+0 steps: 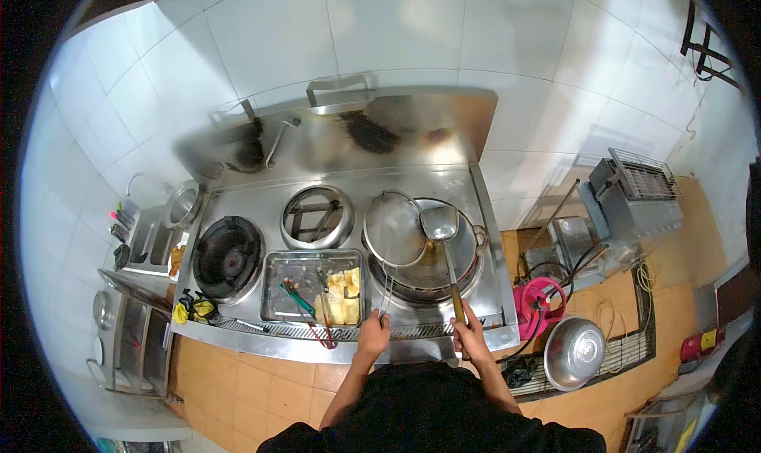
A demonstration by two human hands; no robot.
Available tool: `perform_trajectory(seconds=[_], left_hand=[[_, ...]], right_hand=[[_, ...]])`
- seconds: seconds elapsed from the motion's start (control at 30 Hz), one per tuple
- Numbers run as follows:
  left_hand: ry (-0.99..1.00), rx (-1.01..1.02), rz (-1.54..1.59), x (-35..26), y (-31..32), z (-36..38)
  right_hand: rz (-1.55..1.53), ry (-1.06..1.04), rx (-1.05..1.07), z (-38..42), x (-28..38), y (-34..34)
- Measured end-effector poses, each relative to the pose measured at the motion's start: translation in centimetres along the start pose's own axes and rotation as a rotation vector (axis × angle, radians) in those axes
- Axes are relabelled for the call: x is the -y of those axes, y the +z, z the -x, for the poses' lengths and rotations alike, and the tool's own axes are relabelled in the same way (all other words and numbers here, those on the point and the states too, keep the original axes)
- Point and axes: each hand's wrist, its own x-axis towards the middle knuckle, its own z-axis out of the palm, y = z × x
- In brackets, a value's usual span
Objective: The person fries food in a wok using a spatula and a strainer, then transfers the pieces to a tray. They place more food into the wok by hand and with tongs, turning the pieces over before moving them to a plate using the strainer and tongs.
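My left hand (373, 333) is closed round the handle of a round wire strainer (398, 229), which lies over the left part of a large wok (428, 276). In my right hand (472, 336) is the long handle of a metal ladle (440, 222), whose bowl is above the wok near its back edge. The wok sits on the right burner of the steel stove. To the left of my left hand is a metal tray (276, 284) with pale yellow pieces (344, 298), green-handled and red-handled tools in it.
A black burner (228, 257) and a steel ring (318, 217) are left on the stove. Yellow and black cloths (194, 308) lie at its front left corner. On the floor at right stand a pink bucket (540, 305) and a metal basin (574, 353).
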Motion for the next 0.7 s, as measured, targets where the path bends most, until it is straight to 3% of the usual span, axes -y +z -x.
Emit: perform_trajectory(seconds=[0.23,0.47,0.7], left_hand=[[0.054,-0.067,-0.010,0.9,0.0,-0.2],[-0.041,0.030,0.003,0.6,-0.8,-0.5],[0.019,-0.052,-0.024,1.2,-0.7,0.1]], right_hand=[[-0.017,-0.026,-0.016,-0.5,-0.4,-0.3],[-0.045,-0.009,-0.060,-0.9,-0.3,-0.7],[-0.047,-0.008,-0.078,-0.3,0.6,-0.5]])
